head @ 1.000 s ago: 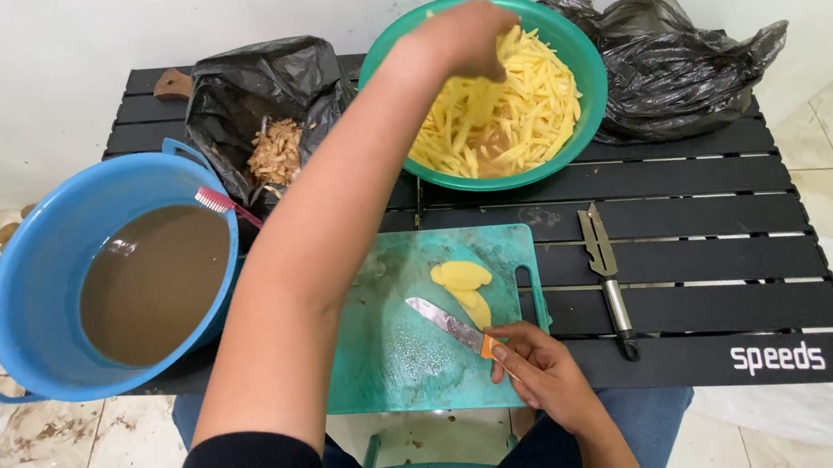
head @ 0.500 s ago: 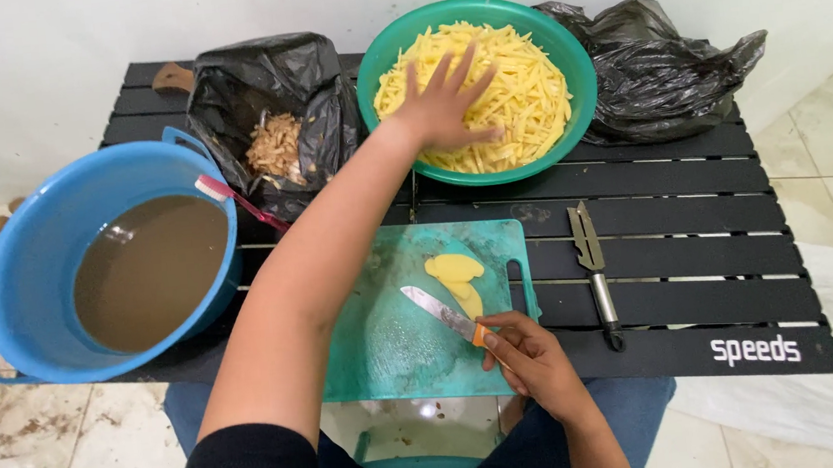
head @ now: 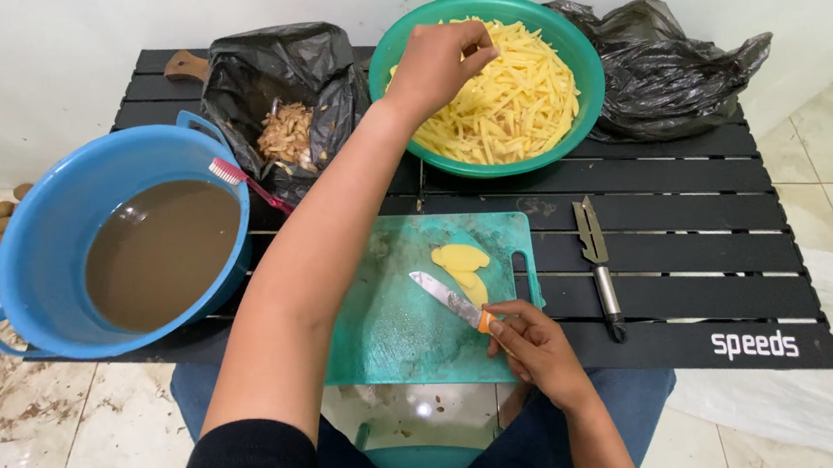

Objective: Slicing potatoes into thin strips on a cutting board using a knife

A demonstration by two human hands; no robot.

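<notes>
A: Where is the left hand (head: 437, 62) placed?

B: It is held over the green bowl (head: 582, 59) of potato strips (head: 516, 105), fingers curled downward; whether strips are pinched cannot be told.

A: And the knife (head: 453, 301)?

B: It is gripped at its orange handle by the right hand (head: 532, 344), fingers closed round it, blade resting on the teal cutting board (head: 394, 326) just beside the potato slices (head: 461, 265).

A: How is this step best handled?

B: The blade is probably best kept flat and still while strips are handled over the bowl, well inside its rim. The peeler (head: 598, 263) lies apart, on the black slatted table (head: 696, 210).
</notes>
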